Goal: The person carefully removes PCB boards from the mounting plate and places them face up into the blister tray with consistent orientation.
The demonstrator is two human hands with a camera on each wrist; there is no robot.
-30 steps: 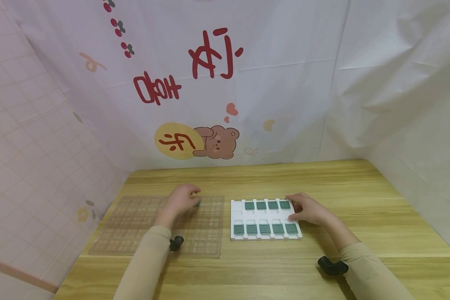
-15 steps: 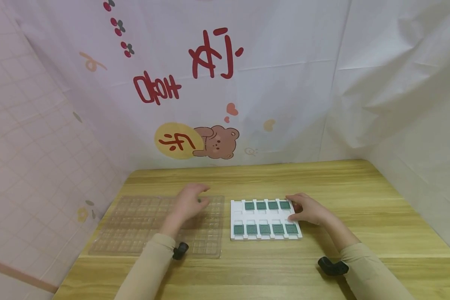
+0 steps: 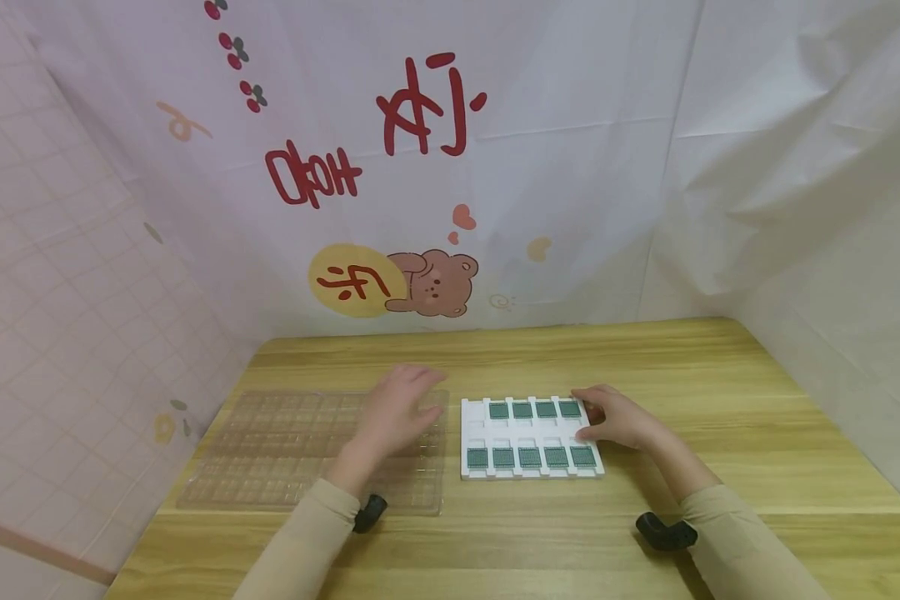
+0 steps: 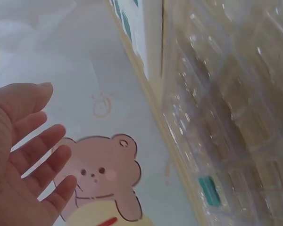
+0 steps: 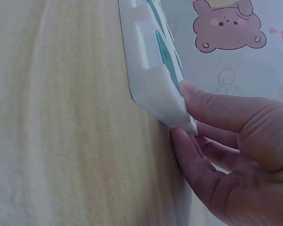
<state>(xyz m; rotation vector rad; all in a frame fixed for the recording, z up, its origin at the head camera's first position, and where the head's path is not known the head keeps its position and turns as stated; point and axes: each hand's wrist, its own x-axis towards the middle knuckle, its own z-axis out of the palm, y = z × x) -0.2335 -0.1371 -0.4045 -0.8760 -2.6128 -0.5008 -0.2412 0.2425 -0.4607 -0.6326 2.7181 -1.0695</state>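
Observation:
My left hand (image 3: 401, 408) hovers above the right part of a clear plastic compartment tray (image 3: 258, 450), fingers spread and nothing in them. Inside that clear tray, the left wrist view shows a small green chip (image 4: 209, 191) in one compartment. To the right lies a white tray (image 3: 525, 435) with two rows of square green chips (image 3: 529, 457); its back-left slot is bare. My right hand (image 3: 621, 419) grips the white tray by its right edge. In the right wrist view the thumb is at the tray's upper edge and fingertips are at its lower edge.
Both trays lie on a wood-grain table (image 3: 540, 542), side by side with a narrow gap between them. A printed white cloth (image 3: 570, 167) hangs behind the table and along its sides. A black wrist device (image 3: 371, 513) sits at the left cuff.
My left hand has moved right across the clear tray, its fingers spreading and the green chip no longer at its fingertips. The right hand and the white tray have stayed in place.

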